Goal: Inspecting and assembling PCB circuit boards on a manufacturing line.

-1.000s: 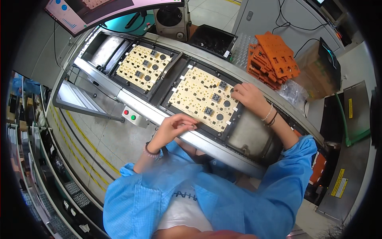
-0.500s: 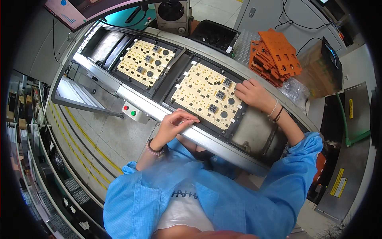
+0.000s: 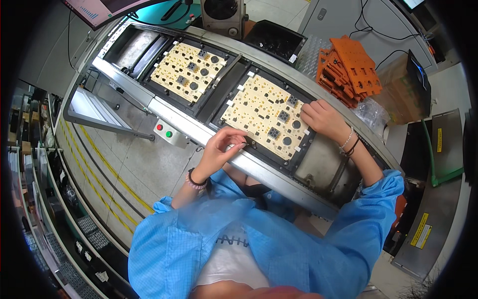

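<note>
A cream circuit board [image 3: 259,112] with black displays and round black parts lies in a dark frame [image 3: 294,162] on the conveyor in front of me. My left hand [image 3: 223,149] is over the near rail beside the board's near edge, thumb and fingers curled in toward each other. Whatever they hold, if anything, is too small to make out. At the board's right end, my right hand [image 3: 324,118] rests with bent fingers close together by the displays. Its fingertips are partly hidden. A second, similar board [image 3: 174,67] sits in its own frame to the left.
The metal conveyor rail [image 3: 184,122] runs between me and the boards, with a red-and-green button box [image 3: 170,132] below it. Beyond the far rail are a black bin [image 3: 274,42] and stacked orange plates [image 3: 353,65]. A monitor [image 3: 99,12] overhangs the far left.
The view has shifted a little, so the boards appear farther right. My left hand has drawn slightly back from the board's edge, its fingers more curled. My right hand stays at the board's right end.
</note>
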The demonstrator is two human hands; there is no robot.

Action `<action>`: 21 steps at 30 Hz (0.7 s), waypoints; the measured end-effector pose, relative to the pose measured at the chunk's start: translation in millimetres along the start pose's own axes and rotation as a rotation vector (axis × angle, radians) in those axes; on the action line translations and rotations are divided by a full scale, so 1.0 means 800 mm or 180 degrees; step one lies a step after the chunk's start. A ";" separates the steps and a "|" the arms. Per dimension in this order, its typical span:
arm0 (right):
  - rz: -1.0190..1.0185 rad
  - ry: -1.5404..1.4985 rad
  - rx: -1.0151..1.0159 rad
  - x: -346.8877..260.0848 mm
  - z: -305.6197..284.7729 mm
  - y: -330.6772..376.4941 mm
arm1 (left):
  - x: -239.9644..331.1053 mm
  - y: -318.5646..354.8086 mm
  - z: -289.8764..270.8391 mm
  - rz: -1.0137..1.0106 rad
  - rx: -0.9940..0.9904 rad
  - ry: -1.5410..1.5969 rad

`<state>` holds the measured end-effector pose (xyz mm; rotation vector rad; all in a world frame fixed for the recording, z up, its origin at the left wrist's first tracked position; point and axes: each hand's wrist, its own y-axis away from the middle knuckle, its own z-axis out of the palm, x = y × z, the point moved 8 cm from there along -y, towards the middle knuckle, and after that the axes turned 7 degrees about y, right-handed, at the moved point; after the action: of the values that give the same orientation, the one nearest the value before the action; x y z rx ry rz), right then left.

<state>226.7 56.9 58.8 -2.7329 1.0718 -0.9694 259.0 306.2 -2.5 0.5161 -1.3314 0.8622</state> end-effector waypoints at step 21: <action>-0.0065 -0.0330 -0.0039 0.009 -0.002 0.015 | -0.004 0.003 -0.005 0.0036 -0.0045 0.0084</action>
<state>222.5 43.9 60.8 -2.7745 1.0385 -0.8161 259.7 309.9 -6.9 0.4852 -1.3166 0.8657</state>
